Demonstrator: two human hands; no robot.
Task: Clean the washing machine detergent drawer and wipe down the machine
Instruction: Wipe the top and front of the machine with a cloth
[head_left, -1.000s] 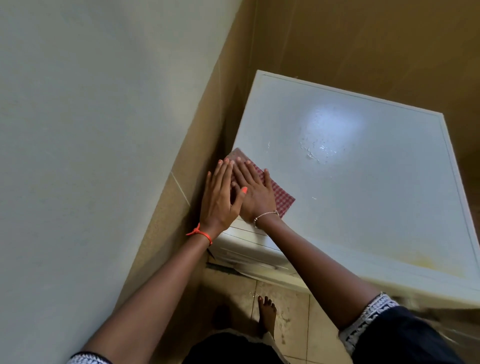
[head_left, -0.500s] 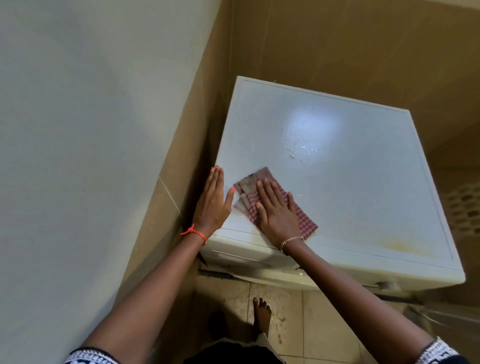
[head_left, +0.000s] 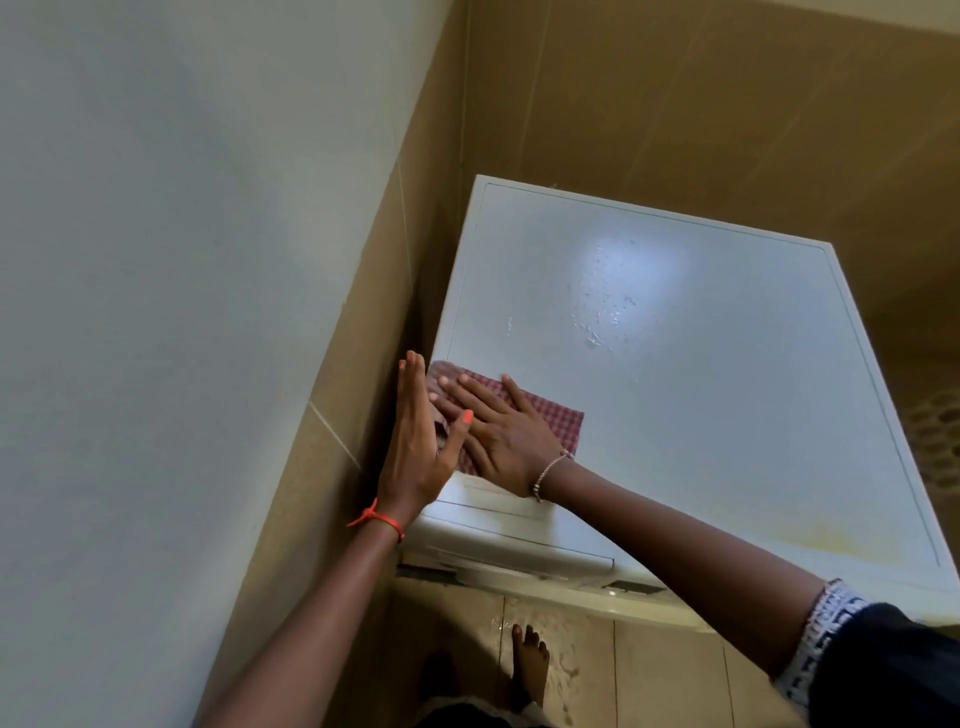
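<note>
Head view puts me at the wipe-down step. My right hand (head_left: 511, 441) lies flat on the red-checked cloth (head_left: 550, 415), fingers straight and spread, pressing it onto the washing machine top (head_left: 727, 415) at the front left corner. My left hand (head_left: 418, 452) stands on edge just beside it, along the machine's left rim next to the tiled wall (head_left: 358, 405). Its fingers are straight and together and grasp nothing, and its thumb reaches across over my right fingers. Neither hand is curled round anything.

The cloth touches the left edge of the top. Wet streaks (head_left: 602, 322) glint toward the middle, and a yellowish stain (head_left: 831, 540) sits near the front right edge, well apart from the cloth. I judge most of the surface needs a pass. I take the detergent drawer (head_left: 498, 530) to be the panel just below my hands. It looks closed, though the angle is too steep to be sure.

The next move calls for a flat, steady sweep rightward through the wet patch, then firmer rubbing at the stain, with my left hand bracing on the rim.
</note>
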